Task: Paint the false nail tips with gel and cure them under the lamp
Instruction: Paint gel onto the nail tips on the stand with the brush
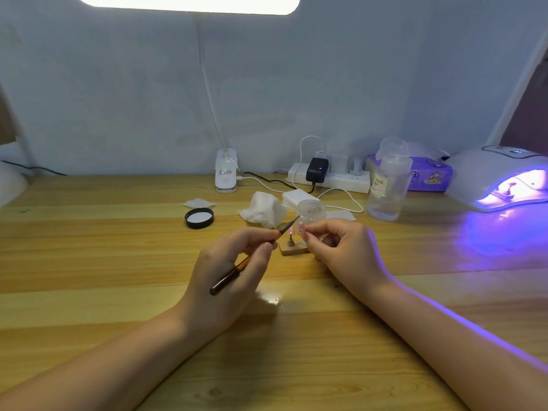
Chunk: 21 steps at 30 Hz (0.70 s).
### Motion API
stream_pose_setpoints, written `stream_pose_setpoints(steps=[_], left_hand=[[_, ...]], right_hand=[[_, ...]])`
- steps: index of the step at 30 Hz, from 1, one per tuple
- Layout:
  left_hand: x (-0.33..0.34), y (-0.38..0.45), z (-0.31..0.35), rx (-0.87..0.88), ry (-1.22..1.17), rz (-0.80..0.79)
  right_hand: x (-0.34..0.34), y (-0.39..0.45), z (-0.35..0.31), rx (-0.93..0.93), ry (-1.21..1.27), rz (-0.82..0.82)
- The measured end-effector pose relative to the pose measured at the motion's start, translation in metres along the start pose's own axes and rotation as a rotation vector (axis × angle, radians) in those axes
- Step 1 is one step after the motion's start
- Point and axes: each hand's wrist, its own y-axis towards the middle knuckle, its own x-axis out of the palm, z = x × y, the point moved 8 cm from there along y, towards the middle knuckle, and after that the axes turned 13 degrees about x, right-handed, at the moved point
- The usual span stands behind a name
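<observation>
Pink false nail tip (301,226) is pinched betw. thumb & forefinger of the right hand (341,253), held up just above the small wooden stand (293,249) at table centre; other fingers of that hand curled loosely below. A 2nd pink tip (291,231) sits upright on a peg on the stand, just left of the held one. Left hand (228,271) grips a thin brush (255,256) pen-style, fingers curled round the shaft, dark handle end pointing back toward the person, bristle end angled up-right, close to the held tip; can't tell if bristles touch it. Just behind the hands: small clear jar (311,209), open, w/ its black lid (199,217) lying inside-up well to the left. Crumpled white tissue (264,212) betw. lid & jar; stack of white pads (299,198) behind the jar, one loose pad (198,202) behind the lid. Far right, curing lamp (501,176) is lit, violet glow spilling onto the wooden table (89,262) & along the right forearm; something small stands inside, too blurred to ID. Clear pump bottle (387,185) left of lamp, purple tissue pack (430,176) behind it. Power strip (335,178) w/ black adapter (317,170) by the back wall; white clip desk lamp base (226,173) to its left.
</observation>
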Motion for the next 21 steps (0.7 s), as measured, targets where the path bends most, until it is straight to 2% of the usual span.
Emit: stream_pose_setpoints(steps=[7,18,21], left_hand=[[0.0028,-0.0001,0.0001,0.006,-0.015,-0.039],[0.0001,-0.0008,-0.0027,-0.041,-0.025,0.005],[0.0023,0.0014,0.0014,0.008,-0.003,-0.034]], right_hand=[[-0.0009,-0.0002,-0.001,-0.011,0.019,0.008],[-0.0021,0.0009,-0.001,-0.019,-0.041,0.032],[-0.0029,0.0009,-0.0019,-0.03,-0.044,0.046]])
